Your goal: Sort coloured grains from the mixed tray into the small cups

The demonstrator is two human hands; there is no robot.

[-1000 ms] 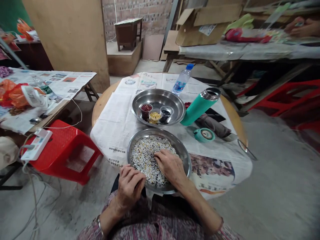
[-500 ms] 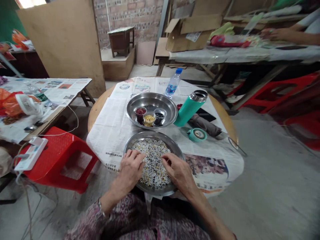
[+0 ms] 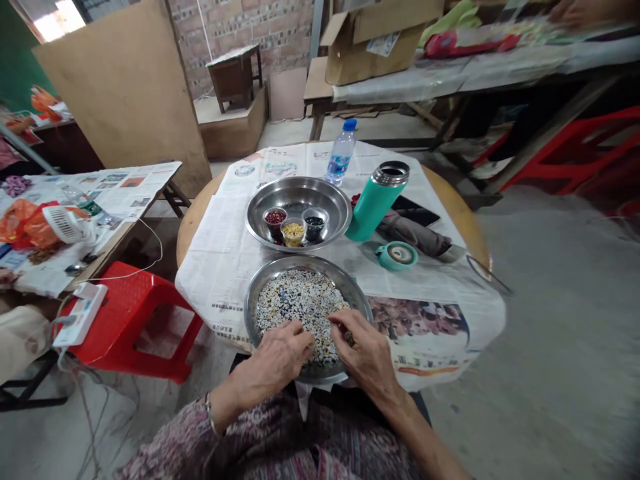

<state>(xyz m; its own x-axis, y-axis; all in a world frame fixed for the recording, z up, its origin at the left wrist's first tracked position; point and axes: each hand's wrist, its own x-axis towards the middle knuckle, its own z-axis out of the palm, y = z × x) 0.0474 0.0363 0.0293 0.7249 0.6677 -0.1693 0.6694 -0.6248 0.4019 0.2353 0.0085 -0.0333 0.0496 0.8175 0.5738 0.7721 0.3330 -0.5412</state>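
Note:
A steel basin [image 3: 249, 303] at the near edge of the table holds a layer of small white grains [image 3: 295, 297] mixed with black and yellow ones. Over its near left part is my left hand [image 3: 277, 353], fingers curled down and closed; what they hold, if anything, is hidden. My right hand [image 3: 365, 347] is over the right side, thumb and fingers drawn together, with some small dark pieces in its curl. Behind stands a second steel basin [image 3: 320, 192] with three clear cups: red beans [image 3: 275, 219], yellow beans [image 3: 293, 232] and black beans [image 3: 314, 227].
On the newspaper-covered round table [image 3: 210, 267] stand a water bottle [image 3: 342, 153], an open green flask [image 3: 377, 203] and its lid [image 3: 397, 255]. A folded umbrella [image 3: 415, 233] lies at right. A red stool [image 3: 135, 320] bears a power strip [image 3: 80, 317]. Behind is a cardboard box [image 3: 370, 47].
My left hand has moved right and nearer to me, towards the basin's near edge. My right hand has shifted slightly, and dark pieces now show in it. The camera view has tilted a little.

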